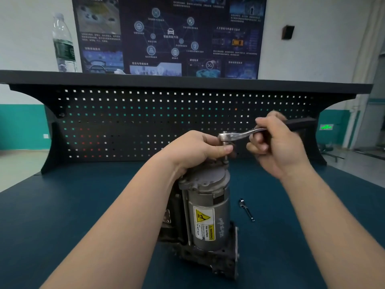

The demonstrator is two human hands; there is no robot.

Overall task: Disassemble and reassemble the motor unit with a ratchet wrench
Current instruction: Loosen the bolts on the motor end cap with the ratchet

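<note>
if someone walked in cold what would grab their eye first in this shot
Centre frame, the grey motor unit stands upright on the blue bench, its yellow warning label facing the camera. Just above it, the left hand grips the socket under the ratchet wrench, while the right hand holds the handle. A loose bolt lies on the bench to the motor's right.

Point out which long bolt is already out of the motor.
The loose silver bolt lying flat on the blue mat; the other stands upright under the ratchet wrench.
</note>
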